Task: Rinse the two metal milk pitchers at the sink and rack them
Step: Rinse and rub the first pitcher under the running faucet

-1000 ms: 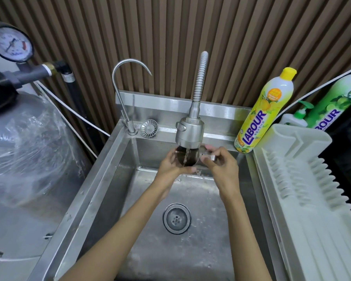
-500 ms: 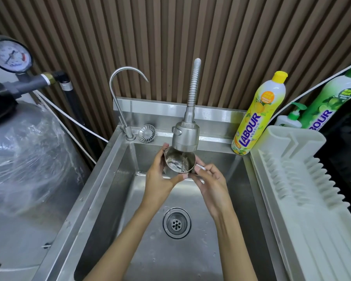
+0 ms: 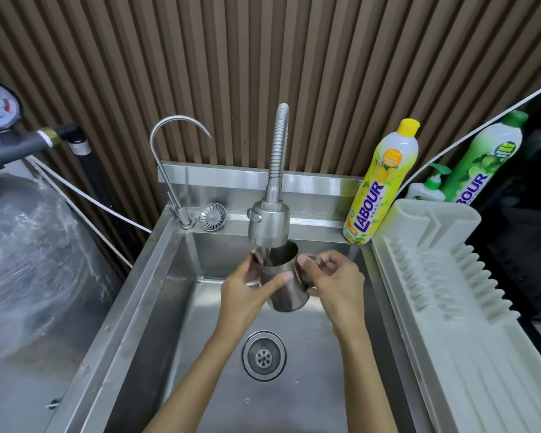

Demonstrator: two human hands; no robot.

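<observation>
Two hands held one metal milk pitcher just below the spray head, water running into it. The left hand wrapped its body; the right hand curled round its handle. Rinsing looked underway. Next, probably: tip it out, then carry it to the rack right of the spray head.

Steel milk pitcher: small, brushed metal, tilted w/ mouth up toward the back, above sink basin, just under spray head; water runs in. White drying rack just beside sink, right side.
</observation>
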